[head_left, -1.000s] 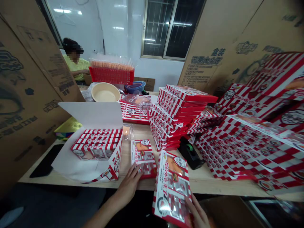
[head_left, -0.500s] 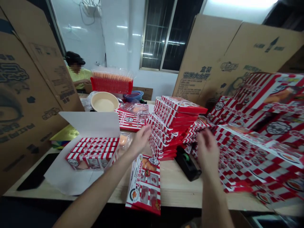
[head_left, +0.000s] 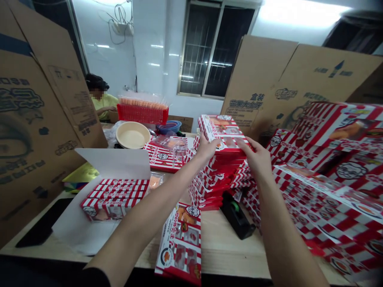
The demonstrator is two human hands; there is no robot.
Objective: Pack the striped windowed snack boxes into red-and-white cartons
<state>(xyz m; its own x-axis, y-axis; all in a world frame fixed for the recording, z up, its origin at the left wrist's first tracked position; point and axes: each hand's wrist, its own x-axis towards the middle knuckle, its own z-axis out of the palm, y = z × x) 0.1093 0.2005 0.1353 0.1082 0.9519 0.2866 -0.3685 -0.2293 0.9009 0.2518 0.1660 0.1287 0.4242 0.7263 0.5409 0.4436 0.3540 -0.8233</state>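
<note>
Both hands hold a red-and-white striped candy box [head_left: 224,129] with clear windows, at the top of a tall stack [head_left: 206,191] of like boxes. My left hand [head_left: 208,149] grips its left side, thumb on the top face. My right hand [head_left: 257,157] closes on its right front corner. I cannot tell whether one box or more is in the grip. Below, another striped box [head_left: 181,243] lies face up near the table's front edge. A black tape dispenser [head_left: 237,215] with a green core stands right of the stack.
On the left, a white carton [head_left: 116,163] lies open with striped boxes inside. Behind are a cream bowl [head_left: 133,135], a red tray [head_left: 142,113] of orange pieces and a blue basin [head_left: 169,127]. More box stacks [head_left: 317,203] fill the right. A co-worker [head_left: 103,101] sits far left.
My hands have moved from either side of the stack onto its top box and taken hold of it. That box now sits turned and tilted towards me. The view has shifted slightly.
</note>
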